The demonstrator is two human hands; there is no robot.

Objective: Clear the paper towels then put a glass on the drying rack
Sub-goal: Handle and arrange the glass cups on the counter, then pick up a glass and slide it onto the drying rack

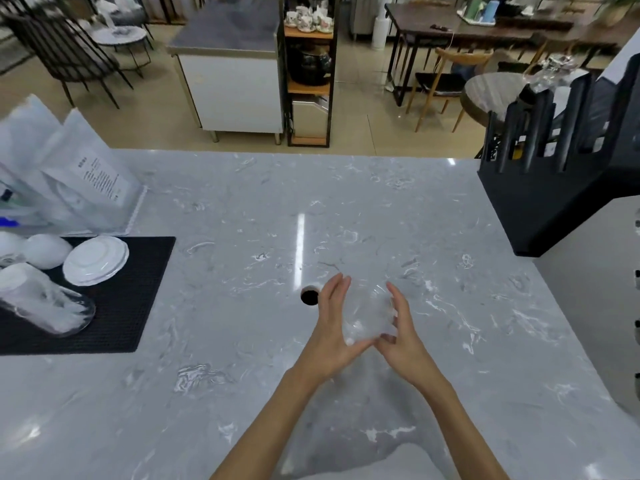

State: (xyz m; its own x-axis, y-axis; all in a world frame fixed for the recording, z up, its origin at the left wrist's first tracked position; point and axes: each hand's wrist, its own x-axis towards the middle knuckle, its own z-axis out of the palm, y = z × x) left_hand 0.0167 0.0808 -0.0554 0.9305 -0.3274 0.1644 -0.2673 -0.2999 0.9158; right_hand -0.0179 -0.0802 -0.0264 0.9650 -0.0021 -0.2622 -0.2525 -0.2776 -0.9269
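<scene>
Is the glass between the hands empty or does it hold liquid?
Looks empty: the glass shows marble straight through, no liquid line. Its upright or tipped pose is too blurred to tell.

Lighting: bright, even, from overhead. Glare: one narrow white streak on the tabletop (300,244). Shadows: soft, faint, beneath the forearms. Focus: overall slightly soft; bags (69,174) at left smeared. Distortion: wide-angle bowing at the edges.

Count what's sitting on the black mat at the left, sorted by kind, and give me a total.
On the black mat:
White bowls, upside down: 2
Stack of white plates: 1
Clear glasses: 1, lying on its side
Total: 4
More may lie past the left edge of the picture.
</scene>
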